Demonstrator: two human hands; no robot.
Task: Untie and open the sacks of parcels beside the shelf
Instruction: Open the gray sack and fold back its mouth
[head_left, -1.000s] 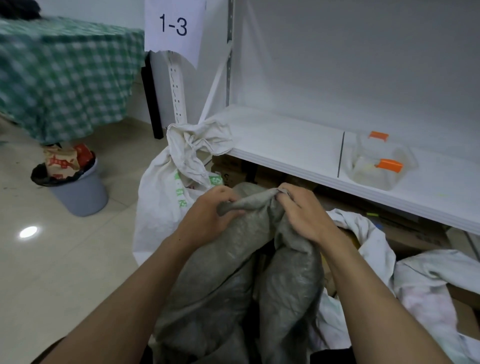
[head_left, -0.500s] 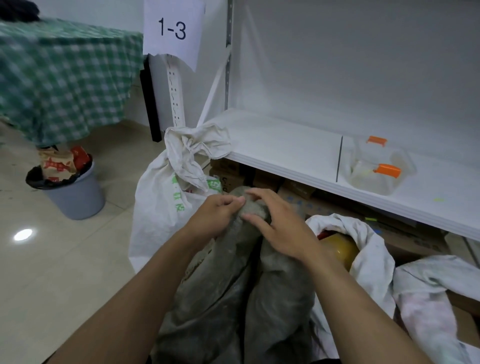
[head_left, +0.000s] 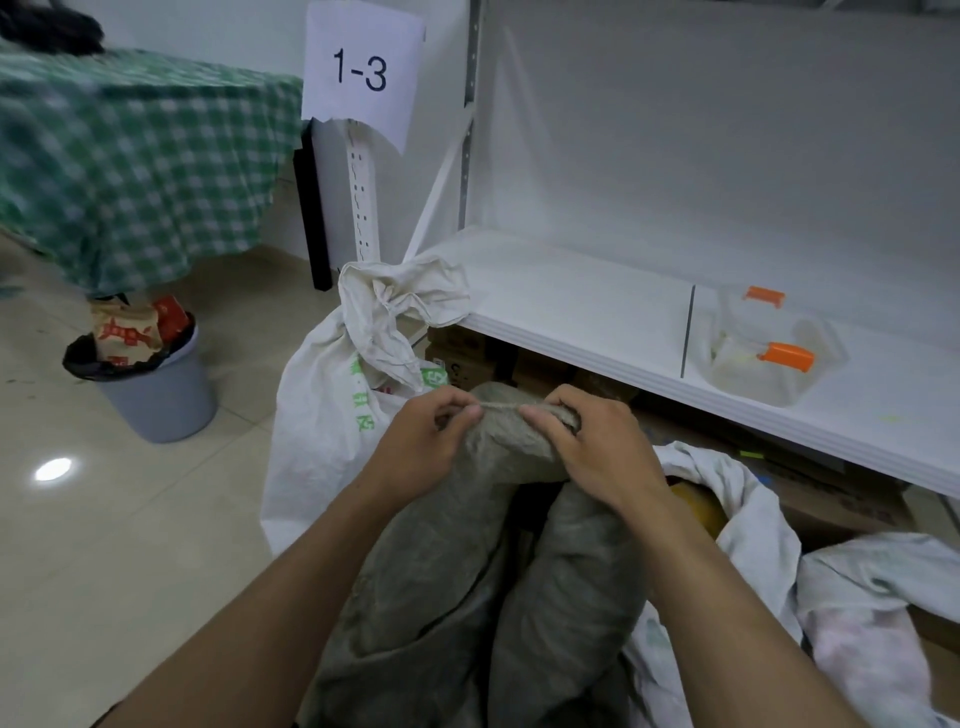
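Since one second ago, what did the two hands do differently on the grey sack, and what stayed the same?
The left hand and right hand moved slightly apart and now pinch a thin cord stretched between them over the neck of the grey sack; earlier they gripped bunched fabric. The white sack stays knotted, and the clear container has not moved on the shelf.

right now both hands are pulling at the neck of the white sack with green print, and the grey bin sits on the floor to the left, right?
Not quite. The head view shows the left hand and right hand gripping the neck of the grey sack; the white sack stands behind it, untouched and knotted. The grey bin is on the floor to the left.
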